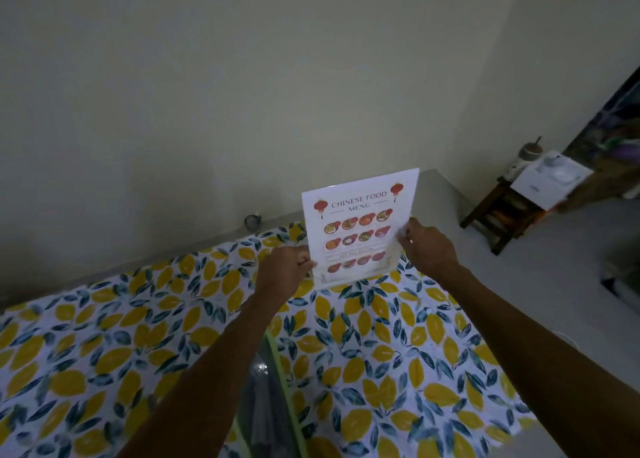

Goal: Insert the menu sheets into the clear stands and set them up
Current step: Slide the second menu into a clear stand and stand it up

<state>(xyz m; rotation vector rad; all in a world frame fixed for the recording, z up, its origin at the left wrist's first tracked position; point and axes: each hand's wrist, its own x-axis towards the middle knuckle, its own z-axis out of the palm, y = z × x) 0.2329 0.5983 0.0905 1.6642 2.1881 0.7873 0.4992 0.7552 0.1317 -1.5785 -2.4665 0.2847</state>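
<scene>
A white menu sheet [360,222], headed "Chinese Food Menu" with rows of dish pictures, stands upright near the far edge of the table. Its lower part sits inside a clear stand [349,279] whose base rests on the lemon-print tablecloth [138,336]. My left hand [285,270] grips the sheet and stand at the lower left edge. My right hand [427,246] pinches the right edge about halfway up. A second clear stand [266,398] with a greenish edge lies close to me between my forearms, blurred.
A pale wall rises just behind the table. A small dark round object [252,220] sits at the wall's foot. To the right, a wooden stool [502,212] carries a white box [550,180] and a jar; grey floor lies around it.
</scene>
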